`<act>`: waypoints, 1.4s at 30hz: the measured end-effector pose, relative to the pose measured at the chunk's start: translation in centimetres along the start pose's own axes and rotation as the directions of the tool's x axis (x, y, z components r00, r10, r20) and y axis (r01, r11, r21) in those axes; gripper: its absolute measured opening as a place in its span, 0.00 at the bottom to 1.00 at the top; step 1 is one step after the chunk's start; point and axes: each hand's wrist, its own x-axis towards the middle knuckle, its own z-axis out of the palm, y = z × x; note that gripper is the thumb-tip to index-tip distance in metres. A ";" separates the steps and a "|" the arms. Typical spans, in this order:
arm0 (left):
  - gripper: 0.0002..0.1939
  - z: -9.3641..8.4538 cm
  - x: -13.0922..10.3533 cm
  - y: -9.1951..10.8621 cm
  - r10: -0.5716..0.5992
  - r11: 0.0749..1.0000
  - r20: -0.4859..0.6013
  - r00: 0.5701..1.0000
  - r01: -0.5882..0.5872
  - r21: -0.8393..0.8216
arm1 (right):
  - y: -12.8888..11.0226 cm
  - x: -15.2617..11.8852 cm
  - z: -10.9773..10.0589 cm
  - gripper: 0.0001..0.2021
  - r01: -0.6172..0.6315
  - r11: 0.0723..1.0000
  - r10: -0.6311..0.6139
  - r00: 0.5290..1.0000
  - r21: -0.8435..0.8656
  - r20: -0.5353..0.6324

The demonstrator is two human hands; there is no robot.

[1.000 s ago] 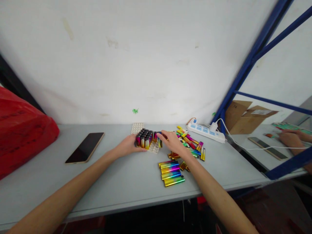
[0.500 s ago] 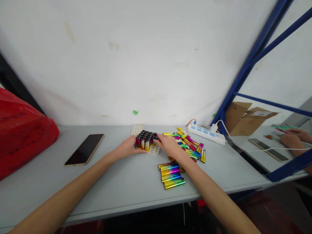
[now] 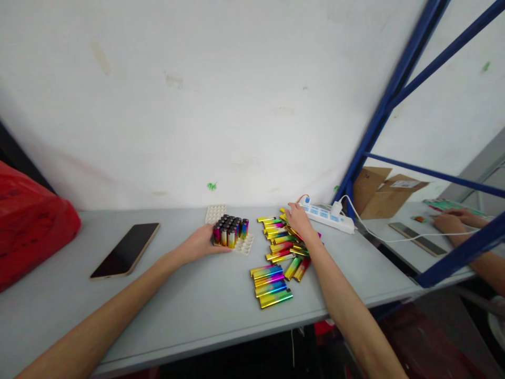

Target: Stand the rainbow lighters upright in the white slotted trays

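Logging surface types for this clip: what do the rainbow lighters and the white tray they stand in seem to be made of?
The lighters look metal-coated or foil-wrapped: glossy, mirror-like shine with gold, green and purple bands. Whether metal or plated plastic underneath, I cannot tell. The tray looks like thin moulded plastic, matte off-white, with rows of round pockets. The left hand rests against it; the right hand reaches over the loose pile.

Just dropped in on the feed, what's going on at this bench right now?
A person is at a grey table. The left hand rests against a white pocketed plastic tray partly filled with upright rainbow-metallic lighters. The right hand reaches over a loose pile of the same lighters, near a white power strip. Five more lie in a neat row near the front edge.
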 end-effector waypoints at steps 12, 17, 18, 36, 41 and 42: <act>0.33 -0.1 -0.1 0.1 0.036 0.999 -0.048 0.998 -0.037 -0.011 | 1.2 0.8 1.4 0.13 0.015 0.998 -0.021 0.994 0.053 0.103; 0.33 0.0 -0.1 0.0 0.040 0.999 -0.032 0.999 -0.040 0.000 | 1.4 0.7 1.0 0.10 0.030 0.993 -0.041 0.994 0.113 0.098; 0.33 0.0 0.0 -0.1 0.037 0.999 -0.027 0.999 -0.037 0.004 | 1.4 0.6 0.9 0.10 0.030 0.992 -0.041 0.995 0.125 0.091; 0.32 0.0 -0.1 0.0 0.049 0.999 -0.039 0.998 -0.049 -0.012 | -5.3 -1.5 -0.7 0.26 0.032 0.551 0.021 0.998 0.834 -0.053; 0.33 0.1 -0.1 0.1 0.071 0.997 -0.006 0.997 -0.071 -0.015 | -9.2 -3.9 -1.3 0.26 -0.102 0.237 -0.199 0.968 0.966 0.151; 0.33 0.1 -0.1 0.1 0.078 0.997 0.000 0.997 -0.078 -0.016 | -9.8 -4.3 -1.6 0.25 -0.138 0.180 -0.257 0.949 0.974 0.182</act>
